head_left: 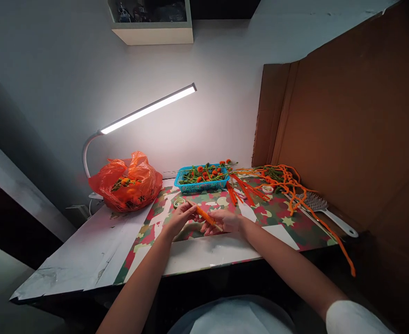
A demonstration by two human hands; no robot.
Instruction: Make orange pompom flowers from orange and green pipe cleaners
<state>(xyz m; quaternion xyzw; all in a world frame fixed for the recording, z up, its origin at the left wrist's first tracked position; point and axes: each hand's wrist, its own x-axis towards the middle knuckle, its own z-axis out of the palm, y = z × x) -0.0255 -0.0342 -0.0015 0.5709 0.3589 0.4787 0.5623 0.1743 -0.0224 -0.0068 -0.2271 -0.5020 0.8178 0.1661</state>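
Observation:
Both my hands meet over the front of the table around a slim orange coil point(205, 215), which looks like fuzzy chenille stem wound on a thin stick. Its pale end sticks out toward the lower right. My left hand point(182, 217) pinches the upper left end between thumb and fingers. My right hand point(221, 220) has its fingers closed round the lower right part, palm partly turned up. A roll of tape point(179, 202) lies just behind my left hand. Under my forearms is a white sheet point(207, 251).
Behind are a blue basket point(201, 186) of orange chenille flowers and a red plastic bag point(135, 197) with more. Red-orange stems point(248, 189), tangled orange chenille point(291, 185) and a wire brush point(329, 214) lie right. A lit lamp point(149, 110) stands left; cardboard point(329, 125) walls the right.

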